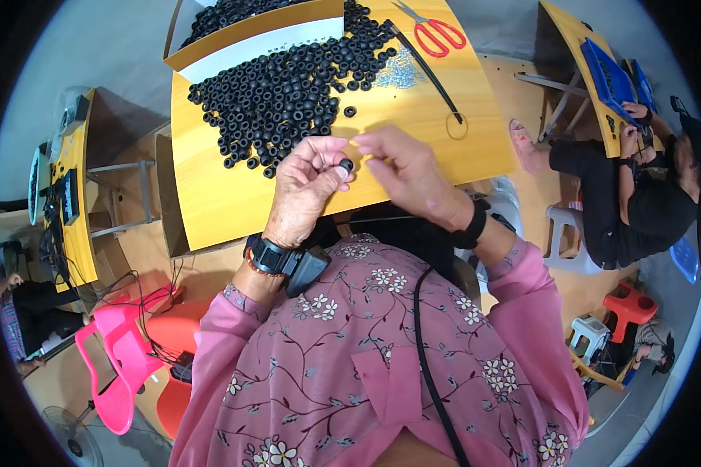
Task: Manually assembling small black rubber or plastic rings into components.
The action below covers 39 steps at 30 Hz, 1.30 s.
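My left hand (304, 187) is closed, its thumb and fingers pinching a small black ring-shaped bead (346, 165) over the table's near edge. Just to its right is my right hand (409, 171), with a gap between thumb and forefinger and the fingertips close to the bead. I see nothing in it. Beyond both hands spreads a heap of similar black beads (280, 97), and one loose bead (350, 111) lies apart from the heap. A pile of small silvery pieces (401, 71) sits right of the heap.
On the yellow table (475, 148) are red-handled scissors (438, 37), a black rod (428, 71) ending near a thin loop (457, 126), and a cardboard box (265, 35) of more black beads. A pink chair (125, 342) stands at left. A person (639, 194) works at right.
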### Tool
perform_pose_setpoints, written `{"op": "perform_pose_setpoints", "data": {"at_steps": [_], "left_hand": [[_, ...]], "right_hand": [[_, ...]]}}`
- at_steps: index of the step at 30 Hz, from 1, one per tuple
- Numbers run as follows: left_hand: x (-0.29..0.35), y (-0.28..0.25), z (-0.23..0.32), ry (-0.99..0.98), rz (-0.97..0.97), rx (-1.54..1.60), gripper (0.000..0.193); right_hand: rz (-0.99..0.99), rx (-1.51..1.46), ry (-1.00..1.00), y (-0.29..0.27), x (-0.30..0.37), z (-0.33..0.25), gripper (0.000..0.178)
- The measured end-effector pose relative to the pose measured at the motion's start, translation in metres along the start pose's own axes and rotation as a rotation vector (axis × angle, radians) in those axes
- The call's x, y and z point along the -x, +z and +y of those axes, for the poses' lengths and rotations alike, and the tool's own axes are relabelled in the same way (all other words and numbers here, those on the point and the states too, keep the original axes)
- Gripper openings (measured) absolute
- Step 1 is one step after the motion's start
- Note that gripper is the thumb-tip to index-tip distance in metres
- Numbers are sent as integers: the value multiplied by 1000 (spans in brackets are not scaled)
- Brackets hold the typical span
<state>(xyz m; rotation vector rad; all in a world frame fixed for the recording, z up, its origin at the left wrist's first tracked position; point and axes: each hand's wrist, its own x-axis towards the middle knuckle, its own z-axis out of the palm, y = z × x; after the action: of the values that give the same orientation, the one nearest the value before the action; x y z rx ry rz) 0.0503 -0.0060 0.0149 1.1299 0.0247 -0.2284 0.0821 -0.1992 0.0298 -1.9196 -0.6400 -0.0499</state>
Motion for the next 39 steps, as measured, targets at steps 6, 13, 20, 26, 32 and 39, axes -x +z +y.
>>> {"op": "perform_pose_setpoints", "data": {"at_steps": [6,13,20,26,32,39], "left_hand": [[-3,-8,-12,-55,-151,-231,13],[-7,-21,-18,-49,-168,-92,13],[-6,-22,-18,-38,-164,-75,13],[-11,-21,-19,-6,-181,-54,12],[-10,-20,-18,-23,-166,-43,11],[-9,-19,-18,-22,-154,-50,10]], "right_hand": [[177,246,216,-53,-23,50,17],[140,480,24,-63,-56,69,14],[133,362,140,-62,-58,59,9],[121,247,216,-63,-44,54,9],[39,301,247,-62,-41,51,11],[114,284,249,-66,-34,54,14]]}}
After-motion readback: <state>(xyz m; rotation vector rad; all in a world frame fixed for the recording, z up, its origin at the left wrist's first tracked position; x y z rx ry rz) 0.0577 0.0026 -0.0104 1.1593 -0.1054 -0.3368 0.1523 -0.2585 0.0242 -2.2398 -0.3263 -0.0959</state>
